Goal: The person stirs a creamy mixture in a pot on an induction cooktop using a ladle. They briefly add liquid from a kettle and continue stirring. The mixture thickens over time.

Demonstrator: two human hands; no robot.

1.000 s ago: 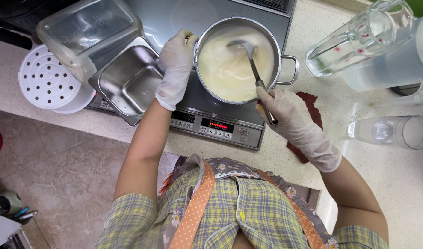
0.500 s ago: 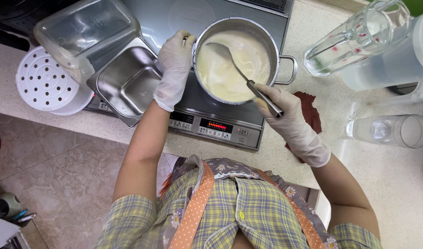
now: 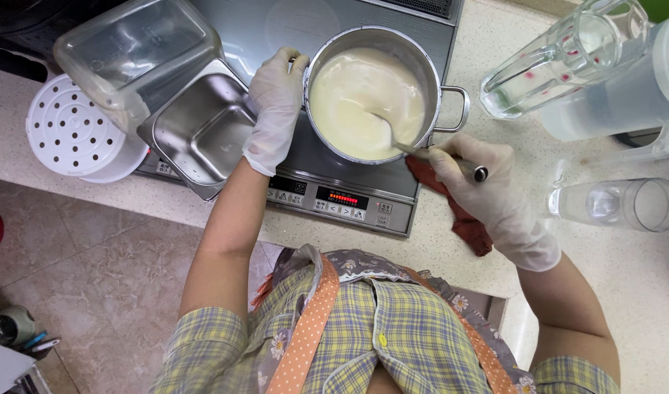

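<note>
Fingers first: my right hand [image 3: 495, 193] is curled tight around the handle of the spoon [image 3: 422, 149], and compared with half a second ago the grip has slid out to the lower right of the pot [image 3: 371, 91]. A second ago the spoon stood steep near the far side of the pot. Now it lies low, its bowl sunk in the creamy white liquid [image 3: 356, 95] near the middle and its shaft crossing the near-right rim. So I'd say I'm mid-stir, dragging a slow circle; the swirl marks on the surface back that up.

My left hand [image 3: 274, 109] hasn't budged: gloved fingers hooked over the pot's left rim, pinning it on the induction cooktop [image 3: 327, 182].

Working outward from the pot: a steel tray [image 3: 199, 131] sits just left of it, touching the cooktop edge, with a clear plastic tub [image 3: 130, 51] tilted above that and a white perforated disc [image 3: 75, 135] further left. A dark red cloth [image 3: 458, 211] lies right under my right hand. Right of the pot are a glass measuring jug [image 3: 553, 58], a big pale pitcher [image 3: 626, 80] and a tumbler [image 3: 619, 204] on its side.
</note>
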